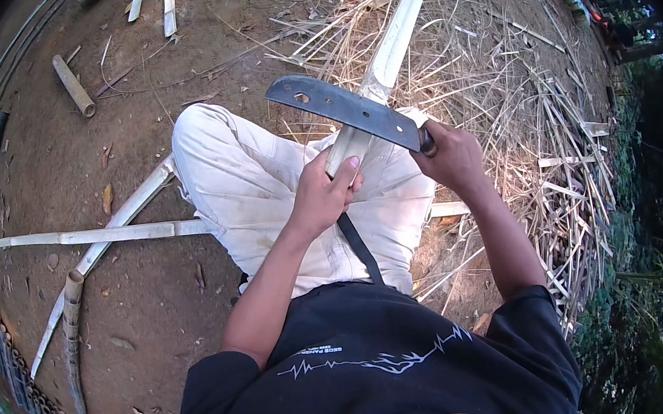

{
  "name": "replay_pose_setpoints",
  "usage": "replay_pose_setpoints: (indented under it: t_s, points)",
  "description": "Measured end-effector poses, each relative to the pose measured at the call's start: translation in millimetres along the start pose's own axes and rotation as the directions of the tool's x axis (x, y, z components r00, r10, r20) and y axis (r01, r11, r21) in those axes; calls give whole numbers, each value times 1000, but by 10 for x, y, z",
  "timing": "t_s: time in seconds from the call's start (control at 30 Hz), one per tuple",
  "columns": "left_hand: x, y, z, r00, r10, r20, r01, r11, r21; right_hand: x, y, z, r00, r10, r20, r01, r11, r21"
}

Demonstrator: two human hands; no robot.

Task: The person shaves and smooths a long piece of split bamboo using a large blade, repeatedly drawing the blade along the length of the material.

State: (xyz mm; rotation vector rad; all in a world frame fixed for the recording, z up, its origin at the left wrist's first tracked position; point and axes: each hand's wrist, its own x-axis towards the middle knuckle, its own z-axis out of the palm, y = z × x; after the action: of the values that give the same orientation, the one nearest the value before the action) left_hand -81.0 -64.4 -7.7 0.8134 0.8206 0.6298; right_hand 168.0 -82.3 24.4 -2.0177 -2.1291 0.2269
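My left hand is closed round the near end of a long split bamboo strip, its thumb on top. The pale strip slants up and away to the far right from my lap. My right hand grips the dark handle of a machete. Its broad dark blade, with several holes in it, lies across the strip just beyond my left hand, tip toward the left. Whether the edge bites into the bamboo I cannot tell. Below my left hand a dark strap hangs over my light trousers.
Thin bamboo shavings cover the ground ahead and to the right. Two split bamboo lengths cross at my left, one a flat strip. A bamboo pole and a short bamboo piece lie farther left. Green plants edge the right.
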Motion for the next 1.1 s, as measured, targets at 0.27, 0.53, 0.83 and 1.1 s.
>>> replay_pose_setpoints:
  t_s: [0.27, 0.53, 0.83, 1.1]
  points:
    - [0, -82, 104, 999, 45, 5, -45, 999, -24, 25, 26, -55, 997, 75, 34, -76, 996, 40]
    - [17, -11, 118, 1000, 31, -3, -31, 993, -113, 182, 62, 0, 997, 74, 8, -74, 995, 59]
    - [57, 11, 130, 999, 33, -30, -37, 987, -157, 61, 44, 28, 998, 34, -55, -30, 997, 76]
    - [121, 49, 218, 996, 44, -82, -54, 990, -129, 80, 129, 3, 997, 4, -82, 2, 997, 72]
